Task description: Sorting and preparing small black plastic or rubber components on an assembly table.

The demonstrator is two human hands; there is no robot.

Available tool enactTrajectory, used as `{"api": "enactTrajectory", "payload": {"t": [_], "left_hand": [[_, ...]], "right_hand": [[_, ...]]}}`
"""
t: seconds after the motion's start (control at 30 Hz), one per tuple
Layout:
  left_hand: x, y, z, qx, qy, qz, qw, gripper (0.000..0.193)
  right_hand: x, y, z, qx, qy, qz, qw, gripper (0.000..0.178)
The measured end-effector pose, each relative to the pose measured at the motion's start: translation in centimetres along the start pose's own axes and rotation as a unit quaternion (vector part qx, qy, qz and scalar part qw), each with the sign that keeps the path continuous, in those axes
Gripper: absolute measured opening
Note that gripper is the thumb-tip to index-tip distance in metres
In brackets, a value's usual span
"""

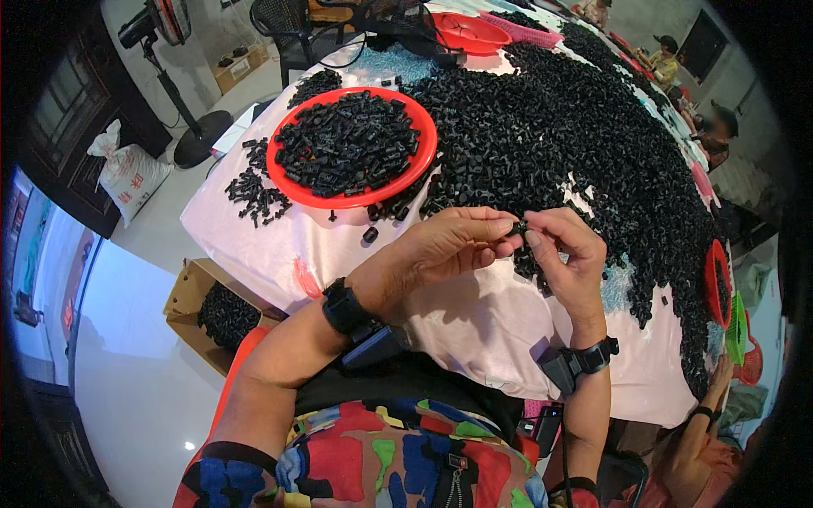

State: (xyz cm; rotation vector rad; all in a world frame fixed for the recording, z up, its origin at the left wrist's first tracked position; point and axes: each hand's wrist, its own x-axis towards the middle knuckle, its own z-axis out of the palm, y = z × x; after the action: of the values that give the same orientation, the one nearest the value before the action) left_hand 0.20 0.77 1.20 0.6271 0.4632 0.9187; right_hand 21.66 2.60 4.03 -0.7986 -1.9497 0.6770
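My left hand (457,243) and my right hand (572,258) meet above the near edge of the big heap. Between their fingertips they pinch a small black plastic part (520,228), mostly covered by the fingers, so its exact shape cannot be made out. Behind and beneath the hands spreads a heap of small black plastic parts (542,127). To the left of the heap, a red round basin (339,202) is filled with short black cylindrical parts (347,144). A few loose black pieces (370,234) lie on the pale cloth (461,339) between basin and hands.
Small black stalked pieces (254,195) lie left of the basin. A cardboard box (188,296) of black parts stands on the floor at left, below a white sack (131,173) and a fan (199,140). Co-workers sit along the table's right side, one forearm (707,406) close by.
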Motion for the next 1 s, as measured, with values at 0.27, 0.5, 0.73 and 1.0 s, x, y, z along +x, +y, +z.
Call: {"api": "enactTrajectory", "payload": {"t": [0.27,0.5,0.73,1.0], "left_hand": [[-0.1,-0.5,-0.7,-0.087,-0.022,0.001,0.996,0.019],[-1.9,0.6,-1.1,-0.085,0.068,0.057,0.992,0.021],[-2.8,3.6,-2.9,0.011,0.118,0.123,0.985,0.026],[-1.0,3.2,-3.7,0.081,0.128,0.100,0.983,0.029]], "right_hand": [[-0.1,-1.1,0.1,-0.024,-0.016,-0.018,0.999,0.020],[-1.3,-6.4,-1.3,-0.102,0.078,-0.252,0.959,0.015],[-18.6,-4.6,-12.3,-0.119,0.129,-0.283,0.943,0.011],[-19.2,-4.5,-13.6,-0.250,0.189,-0.201,0.928,0.010]]}}
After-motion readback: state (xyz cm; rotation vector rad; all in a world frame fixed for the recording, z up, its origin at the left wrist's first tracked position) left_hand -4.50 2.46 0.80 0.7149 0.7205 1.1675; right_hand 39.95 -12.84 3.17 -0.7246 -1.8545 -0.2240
